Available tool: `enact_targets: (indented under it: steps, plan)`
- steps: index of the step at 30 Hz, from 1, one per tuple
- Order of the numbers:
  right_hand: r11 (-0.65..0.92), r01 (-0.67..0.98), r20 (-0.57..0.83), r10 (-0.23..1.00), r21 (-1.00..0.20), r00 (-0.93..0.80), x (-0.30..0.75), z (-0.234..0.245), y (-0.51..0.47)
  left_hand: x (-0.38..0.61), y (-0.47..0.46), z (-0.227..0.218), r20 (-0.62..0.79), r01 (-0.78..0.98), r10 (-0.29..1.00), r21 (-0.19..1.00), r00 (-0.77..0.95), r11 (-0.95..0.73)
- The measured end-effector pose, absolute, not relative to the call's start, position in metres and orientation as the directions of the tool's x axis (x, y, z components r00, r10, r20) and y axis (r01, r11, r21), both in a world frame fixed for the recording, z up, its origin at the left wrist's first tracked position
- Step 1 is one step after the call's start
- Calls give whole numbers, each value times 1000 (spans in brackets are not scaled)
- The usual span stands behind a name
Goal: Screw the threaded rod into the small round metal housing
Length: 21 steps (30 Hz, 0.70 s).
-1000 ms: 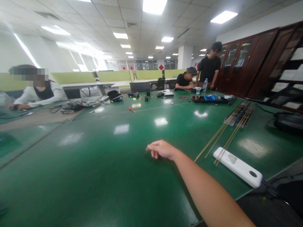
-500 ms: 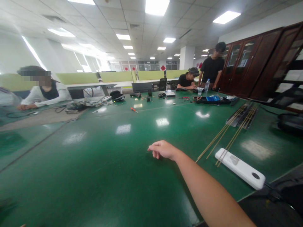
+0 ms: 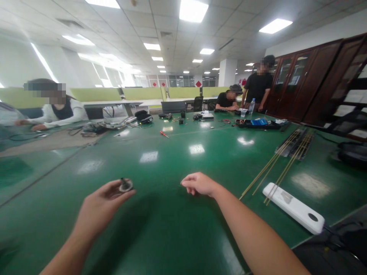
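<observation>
My left hand (image 3: 100,204) is raised over the green table (image 3: 160,229) and pinches a small round dark part with a silvery rim (image 3: 125,185) between thumb and fingertips. My right hand (image 3: 199,184) rests on the table a little to the right of it, fingers curled loosely under, with nothing visible in them. The two hands are apart, a hand's width of bare green surface between them.
A white power strip (image 3: 295,208) lies near the right edge beside several thin brass rods (image 3: 272,164). A red screwdriver (image 3: 164,133), tools and cables lie at the far end. One person sits at the left, two others are at the far right.
My left hand has come up into view from the lower left, holding the small round part. My right hand has stayed where it was.
</observation>
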State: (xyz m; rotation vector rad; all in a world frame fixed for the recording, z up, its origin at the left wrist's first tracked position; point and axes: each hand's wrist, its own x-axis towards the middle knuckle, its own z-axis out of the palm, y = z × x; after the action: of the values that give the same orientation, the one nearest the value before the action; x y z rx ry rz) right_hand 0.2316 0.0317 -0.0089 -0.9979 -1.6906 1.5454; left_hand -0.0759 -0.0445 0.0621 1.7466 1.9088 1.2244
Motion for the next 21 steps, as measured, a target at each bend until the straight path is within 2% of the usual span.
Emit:
enact_targets:
  steps: [1, 3, 6, 9, 12, 17, 21]
  plan:
    - [32, 115, -31, 861, -993, -508, 231, -9, 32, -62, -28, 58, 277, 629, 947, 768, -160, -119]
    - [63, 126, -6, 873, -990, -487, 231, -10, 32, -33, -1, 48, 274, 592, 962, 775, 3, -222]
    - [203, 219, 100, 909, -954, -406, 233, -13, 35, 0, 22, 31, 358, 599, 903, 678, 236, -425]
    - [349, 379, 229, 917, -857, -327, 235, -16, 37, 12, 29, 16, 423, 599, 827, 572, 371, -561]
    - [389, 455, 263, 912, -801, -316, 233, -19, 37, 8, 30, 4, 452, 599, 798, 531, 398, -599]
    - [424, 481, 285, 897, -767, -337, 225, -18, 31, 3, 30, -5, 514, 577, 773, 525, 372, -626]
    - [466, 493, 317, 879, -735, -357, 222, -14, 26, 6, 28, -5, 495, 559, 766, 527, 410, -640]
